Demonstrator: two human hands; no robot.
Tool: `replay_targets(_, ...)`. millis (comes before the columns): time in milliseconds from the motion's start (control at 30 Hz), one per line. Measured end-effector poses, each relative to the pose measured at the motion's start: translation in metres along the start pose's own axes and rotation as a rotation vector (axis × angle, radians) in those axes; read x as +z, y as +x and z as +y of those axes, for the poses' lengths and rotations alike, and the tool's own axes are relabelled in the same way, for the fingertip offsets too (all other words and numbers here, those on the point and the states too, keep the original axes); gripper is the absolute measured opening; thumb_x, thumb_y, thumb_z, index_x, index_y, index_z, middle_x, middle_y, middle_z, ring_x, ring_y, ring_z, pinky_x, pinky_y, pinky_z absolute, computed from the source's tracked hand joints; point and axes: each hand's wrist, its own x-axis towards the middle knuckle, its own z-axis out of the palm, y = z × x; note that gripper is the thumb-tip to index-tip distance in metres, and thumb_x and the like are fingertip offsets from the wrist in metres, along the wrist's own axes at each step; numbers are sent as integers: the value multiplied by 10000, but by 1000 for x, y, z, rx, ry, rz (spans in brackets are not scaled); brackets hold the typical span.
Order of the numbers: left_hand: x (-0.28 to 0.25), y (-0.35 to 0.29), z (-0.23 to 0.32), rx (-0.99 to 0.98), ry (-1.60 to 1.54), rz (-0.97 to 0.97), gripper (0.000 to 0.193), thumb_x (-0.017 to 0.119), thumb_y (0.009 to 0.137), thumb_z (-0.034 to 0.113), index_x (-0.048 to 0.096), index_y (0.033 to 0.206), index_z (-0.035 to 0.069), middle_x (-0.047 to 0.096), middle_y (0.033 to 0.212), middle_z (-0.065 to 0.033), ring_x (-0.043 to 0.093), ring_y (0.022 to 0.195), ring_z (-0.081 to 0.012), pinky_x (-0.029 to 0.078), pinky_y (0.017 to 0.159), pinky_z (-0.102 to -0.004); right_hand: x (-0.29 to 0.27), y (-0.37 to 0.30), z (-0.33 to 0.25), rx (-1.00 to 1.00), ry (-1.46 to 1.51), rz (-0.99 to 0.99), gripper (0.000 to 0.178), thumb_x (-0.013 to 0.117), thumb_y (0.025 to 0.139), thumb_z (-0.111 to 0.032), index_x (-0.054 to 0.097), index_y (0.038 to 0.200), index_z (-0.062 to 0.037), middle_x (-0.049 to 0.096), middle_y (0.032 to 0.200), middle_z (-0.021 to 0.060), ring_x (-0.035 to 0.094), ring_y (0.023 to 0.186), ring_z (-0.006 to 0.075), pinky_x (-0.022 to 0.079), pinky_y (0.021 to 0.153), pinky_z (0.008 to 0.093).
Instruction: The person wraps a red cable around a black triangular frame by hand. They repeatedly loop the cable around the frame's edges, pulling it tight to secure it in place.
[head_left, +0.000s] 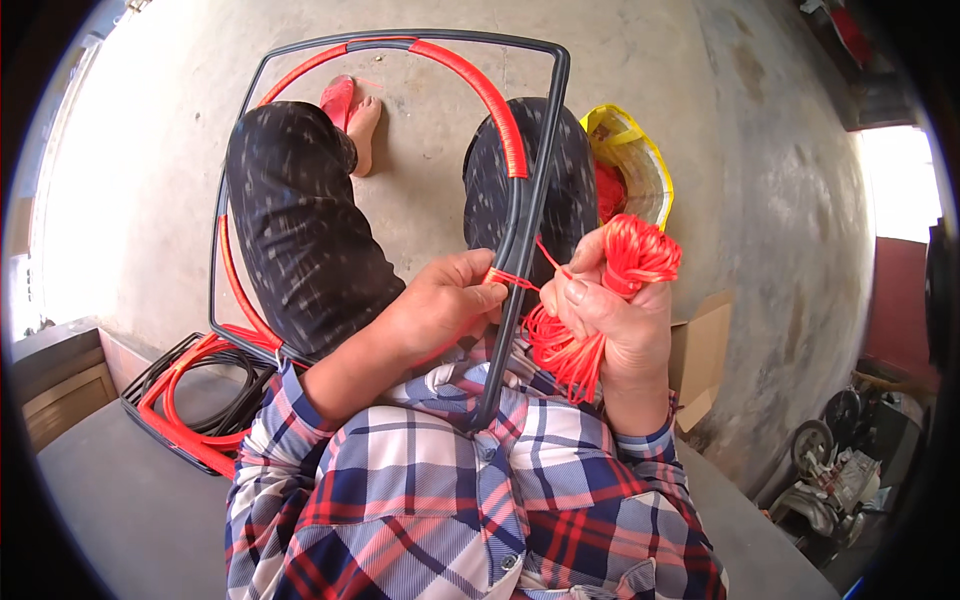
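Observation:
A black frame [560, 85], roughly rectangular with rounded corners, rests on my lap. Inside it curves a black ring, partly covered by tight red cord wrapping [492, 98]. My left hand [445, 300] is closed at the ring's right side, thumb and fingers pinching it where a few red cord turns [512, 279] bind ring and frame bar together. To the right of the bar, my right hand [625, 325] grips a thick bundle of red cord [640, 250], whose loops hang below the fist. A taut strand runs between the bundle and the bar.
Beside my left hip, more black frames with red-wrapped rings [190, 400] lie stacked on a grey surface [120, 500]. A yellow-edged bag [650, 165] with red contents stands beyond my right knee, a cardboard box [703, 350] nearer. Machinery [840, 480] sits at far right.

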Motion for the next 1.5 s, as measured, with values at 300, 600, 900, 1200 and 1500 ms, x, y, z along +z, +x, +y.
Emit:
replay_targets(300,-8,7,-2,-18,-75,-38,108,575,974,111,640,1003,31,614,802,-11,545,663,-71,427,583,-211,-50,2,15,35,237,62,179,610,870,14,587,1042,-31,508,597,26,581,589,178,538,716,383)
replay_targets(600,-17,13,2,-39,-191,75,260,492,1008,276,619,976,51,631,847,-41,580,707,-139,456,680,-278,-228,-29,-60,-183,-120,725,163,619,959,-165,572,1052,-40,645,895,111,638,771,235,546,667,363)
replay_targets(900,-23,15,7,90,-284,102,483,399,1016,458,604,1108,30,637,1041,-53,575,918,-166,450,813,-321,-112,-44,-27,-64,-133,170,550,690,793,-130,539,1308,-10,607,1108,106,570,909,201,493,840,327)
replay_targets(1200,-1,4,12,114,-493,106,493,442,1015,425,575,1193,-16,645,1095,-115,621,934,-193,493,815,-302,-20,14,29,97,-1098,-299,532,690,779,-106,529,1275,2,663,1009,174,652,925,337,505,843,396)
replay_targets(1500,-21,13,-16,211,-543,400,429,558,967,419,536,1215,70,598,1129,-76,588,1097,-231,483,903,-415,-40,29,25,-152,-546,75,439,679,888,-32,549,1306,-5,600,1134,81,592,976,134,510,880,274)
